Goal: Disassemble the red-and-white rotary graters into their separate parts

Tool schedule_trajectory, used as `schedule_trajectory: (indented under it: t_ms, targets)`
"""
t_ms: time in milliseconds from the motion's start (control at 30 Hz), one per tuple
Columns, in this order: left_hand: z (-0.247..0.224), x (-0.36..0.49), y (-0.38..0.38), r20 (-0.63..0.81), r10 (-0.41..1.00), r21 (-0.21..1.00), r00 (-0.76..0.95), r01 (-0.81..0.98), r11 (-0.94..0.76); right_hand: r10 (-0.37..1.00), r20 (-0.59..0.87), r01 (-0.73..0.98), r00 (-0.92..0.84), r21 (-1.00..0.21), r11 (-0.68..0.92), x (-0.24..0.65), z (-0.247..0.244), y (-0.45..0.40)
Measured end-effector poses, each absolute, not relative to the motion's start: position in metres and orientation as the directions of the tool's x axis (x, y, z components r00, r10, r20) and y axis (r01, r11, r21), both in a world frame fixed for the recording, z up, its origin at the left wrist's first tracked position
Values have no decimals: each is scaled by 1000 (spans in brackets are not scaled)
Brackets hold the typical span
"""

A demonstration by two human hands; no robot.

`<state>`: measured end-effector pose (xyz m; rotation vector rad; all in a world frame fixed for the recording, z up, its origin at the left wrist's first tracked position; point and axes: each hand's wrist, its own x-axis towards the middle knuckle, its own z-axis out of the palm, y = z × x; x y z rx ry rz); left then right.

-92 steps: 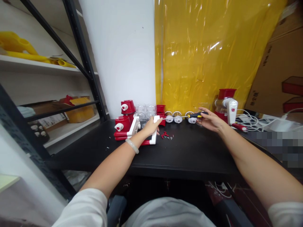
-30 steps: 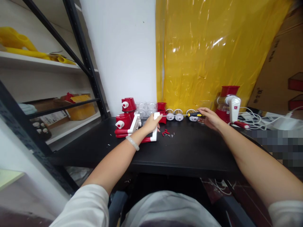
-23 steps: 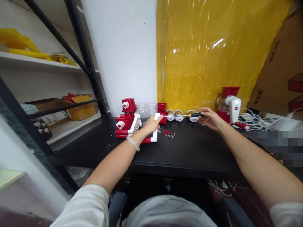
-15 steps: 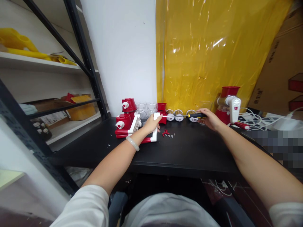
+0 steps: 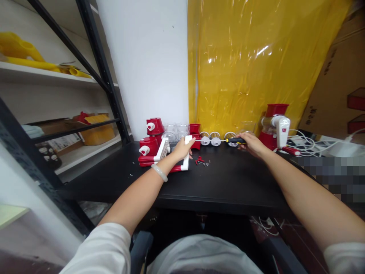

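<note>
Left hand (image 5: 181, 149) grips the white-and-red crank (image 5: 186, 161); right hand (image 5: 251, 144) holds the screwdriver (image 5: 235, 140), red pieces (image 5: 200, 160) beside the crank.

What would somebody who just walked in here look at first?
Probably the big, shiny yellow sheet hanging behind the black table. Next might come the red and white machine at the table's right side, with white cables beside it. Then, in the middle, the right hand holds a long screwdriver that points at the white part in the left hand.
</note>
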<state>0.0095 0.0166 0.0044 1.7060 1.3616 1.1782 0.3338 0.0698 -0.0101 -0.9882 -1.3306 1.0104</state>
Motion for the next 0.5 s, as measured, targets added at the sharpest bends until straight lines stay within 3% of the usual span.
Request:
schedule_trajectory:
  t_ms: [300, 500]
  targets:
    - [3, 10, 15, 250, 966, 891, 73, 374, -259, 966, 250, -364, -65, -907, 211, 334, 5, 52]
    - [3, 10, 15, 237, 969, 886, 77, 393, -248, 952, 281, -432, -120, -878, 204, 339, 8, 48]
